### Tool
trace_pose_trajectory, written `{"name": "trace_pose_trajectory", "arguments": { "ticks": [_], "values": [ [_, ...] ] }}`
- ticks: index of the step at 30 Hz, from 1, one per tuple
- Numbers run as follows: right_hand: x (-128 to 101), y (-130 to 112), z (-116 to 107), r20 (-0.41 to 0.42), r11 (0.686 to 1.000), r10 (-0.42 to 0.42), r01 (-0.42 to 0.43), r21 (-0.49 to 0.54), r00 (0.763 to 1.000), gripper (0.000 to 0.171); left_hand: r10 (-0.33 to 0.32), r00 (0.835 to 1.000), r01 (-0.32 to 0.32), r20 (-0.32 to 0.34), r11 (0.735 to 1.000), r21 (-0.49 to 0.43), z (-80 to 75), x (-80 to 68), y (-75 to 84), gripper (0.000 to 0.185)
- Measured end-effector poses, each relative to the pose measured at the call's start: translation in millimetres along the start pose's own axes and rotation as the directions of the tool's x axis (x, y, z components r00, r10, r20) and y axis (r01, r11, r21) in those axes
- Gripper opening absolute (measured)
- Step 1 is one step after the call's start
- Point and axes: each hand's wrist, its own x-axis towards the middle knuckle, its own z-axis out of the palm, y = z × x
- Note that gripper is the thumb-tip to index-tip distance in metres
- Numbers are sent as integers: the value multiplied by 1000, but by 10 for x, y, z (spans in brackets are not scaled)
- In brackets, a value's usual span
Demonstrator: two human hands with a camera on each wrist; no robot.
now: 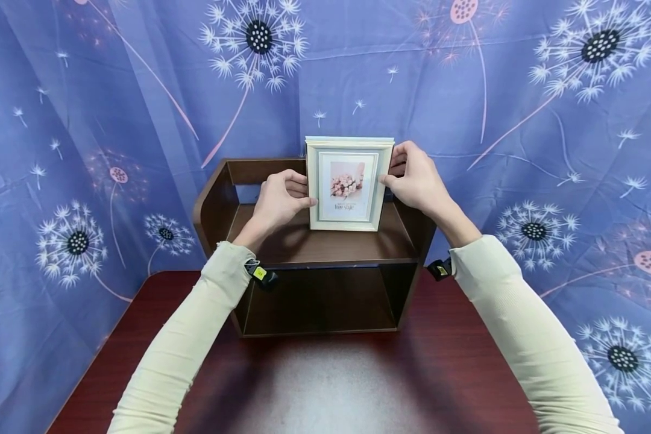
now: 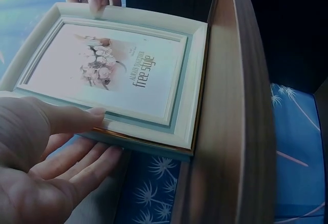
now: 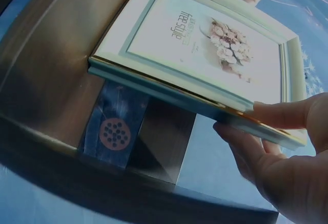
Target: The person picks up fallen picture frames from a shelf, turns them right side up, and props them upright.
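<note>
The fingers of the left hand curl behind the left edge of a cream-white rectangular picture frame, with the thumb laid across its front moulding, so the frame's side is pinched between thumb and fingers. On the opposite side, the right hand does the same: its thumb presses the front of the right edge while the fingers wrap round to the back.

Between the two sets of fingers the frame stands upright and portrait-wise, its bottom edge on or just above the shelf; contact cannot be told. It has a stepped, wide cream moulding, an inner pale grey-green border and a thin gold line along its outer side, seen in the wrist views. The picture inside is pale, with a bunch of pink roses and the words "free style" beneath it.

Below the fingers lies the top shelf of a dark brown wooden two-tier desk rack, with raised, rounded side panels and an open compartment underneath. The rack sits on a reddish-brown wooden table. Both arms wear cream long sleeves. Behind everything hangs a blue cloth backdrop printed with dandelions.
</note>
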Motion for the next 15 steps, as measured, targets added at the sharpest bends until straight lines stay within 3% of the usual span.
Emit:
{"name": "trace_pose_trajectory", "arguments": {
  "ticks": [15],
  "values": [
    [-9, 26, -44, 126, 993, -73, 60, 101, 989, 39, 3, 1000, -2, -21, 1000, 18, -16, -52, -6, 33]
  ]
}}
